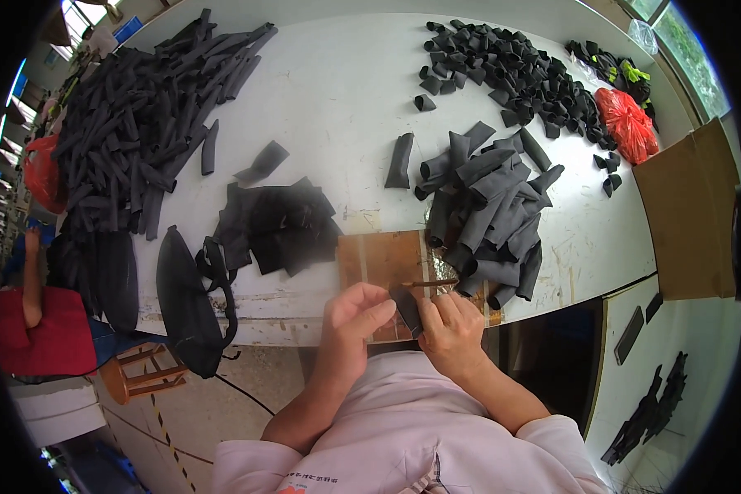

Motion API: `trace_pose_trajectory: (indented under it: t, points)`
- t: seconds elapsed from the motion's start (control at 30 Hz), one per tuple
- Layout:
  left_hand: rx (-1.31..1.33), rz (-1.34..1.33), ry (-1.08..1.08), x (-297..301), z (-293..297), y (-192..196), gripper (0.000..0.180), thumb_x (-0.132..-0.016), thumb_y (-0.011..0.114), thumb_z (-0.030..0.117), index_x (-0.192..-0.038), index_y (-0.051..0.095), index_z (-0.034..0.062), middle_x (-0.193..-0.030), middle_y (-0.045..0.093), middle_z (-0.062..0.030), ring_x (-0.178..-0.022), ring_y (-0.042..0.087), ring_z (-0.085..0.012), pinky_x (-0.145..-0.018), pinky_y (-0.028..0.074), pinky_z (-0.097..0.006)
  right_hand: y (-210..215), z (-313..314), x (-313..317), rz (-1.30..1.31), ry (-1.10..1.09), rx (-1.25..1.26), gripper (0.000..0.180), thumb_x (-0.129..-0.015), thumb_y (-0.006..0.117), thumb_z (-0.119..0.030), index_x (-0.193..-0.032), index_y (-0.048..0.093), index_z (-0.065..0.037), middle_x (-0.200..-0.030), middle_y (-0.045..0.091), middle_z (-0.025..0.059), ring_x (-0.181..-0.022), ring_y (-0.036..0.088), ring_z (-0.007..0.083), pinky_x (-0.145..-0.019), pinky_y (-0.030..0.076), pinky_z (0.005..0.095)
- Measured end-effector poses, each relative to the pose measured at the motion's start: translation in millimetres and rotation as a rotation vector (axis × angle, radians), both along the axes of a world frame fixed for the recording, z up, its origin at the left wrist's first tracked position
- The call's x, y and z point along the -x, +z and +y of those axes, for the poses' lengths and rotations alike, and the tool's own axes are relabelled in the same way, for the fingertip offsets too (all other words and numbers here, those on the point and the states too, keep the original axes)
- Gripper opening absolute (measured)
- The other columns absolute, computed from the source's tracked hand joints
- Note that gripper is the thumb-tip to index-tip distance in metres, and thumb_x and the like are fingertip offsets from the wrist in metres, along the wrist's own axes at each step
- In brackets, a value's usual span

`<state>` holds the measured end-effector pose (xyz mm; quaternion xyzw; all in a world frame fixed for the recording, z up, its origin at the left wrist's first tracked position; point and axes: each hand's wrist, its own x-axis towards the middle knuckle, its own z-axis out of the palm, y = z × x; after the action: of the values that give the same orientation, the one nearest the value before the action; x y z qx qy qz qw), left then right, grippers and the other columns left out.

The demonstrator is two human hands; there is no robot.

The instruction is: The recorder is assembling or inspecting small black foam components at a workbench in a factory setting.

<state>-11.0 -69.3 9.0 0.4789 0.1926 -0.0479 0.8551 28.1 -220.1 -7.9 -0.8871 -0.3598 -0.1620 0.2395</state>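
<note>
At the near edge of the brown cardboard sheet, a dark fabric piece is showing between two hands; the right hand is pinching its right side; the left hand is curving beside it, its grip being impossible to tell; a thin brown stick is crossing the sheet, held or loose being unclear; dark tubes are heaping over the sheet's right side, and could be toppling if knuckles are nudging them; the piece could be slipping off the worktop if the pinch is loosening; the stick could be snagging the fabric if touching it
</note>
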Motion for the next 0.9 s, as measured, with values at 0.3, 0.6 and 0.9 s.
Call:
trace_pose_trajectory:
  t: [0.3,0.6,0.9]
  points:
    - [0.164,0.083,-0.04,-1,3,-8,0.008,-0.078,0.058,0.007,-0.084,0.058,0.0019,-0.076,0.06,-0.0037,-0.068,0.057,-0.0105,-0.064,0.047,-0.023,-6,-3,-1,-0.023,-0.005,0.044,0.014,-0.056,0.054,-0.01,-0.064,0.043,-0.006,-0.061,0.04,0.0059,-0.054,0.045,0.0198,-0.047,0.037,0.0304]
    - [0.394,0.029,-0.076,1,7,-23,0.006,-0.08,0.06,0.007,-0.085,0.058,0.0028,-0.077,0.061,-0.0045,-0.068,0.057,-0.0126,-0.064,0.047,-0.025,-4,-2,-1,0.059,0.014,0.056,0.024,-0.051,0.057,-0.007,-0.073,0.048,-0.004,-0.065,0.043,0.0065,-0.058,0.048,0.0216,-0.049,0.04,0.0321]
    - [0.389,0.079,-0.029,6,8,-15,0.013,-0.079,0.058,0.012,-0.088,0.055,0.0036,-0.08,0.06,-0.0058,-0.072,0.058,-0.014,-0.064,0.047,-0.026,-4,-1,2,0.024,0.022,0.046,0.014,-0.055,0.053,-0.009,-0.064,0.044,-0.007,-0.062,0.04,0.0059,-0.055,0.045,0.0197,-0.047,0.038,0.0307]
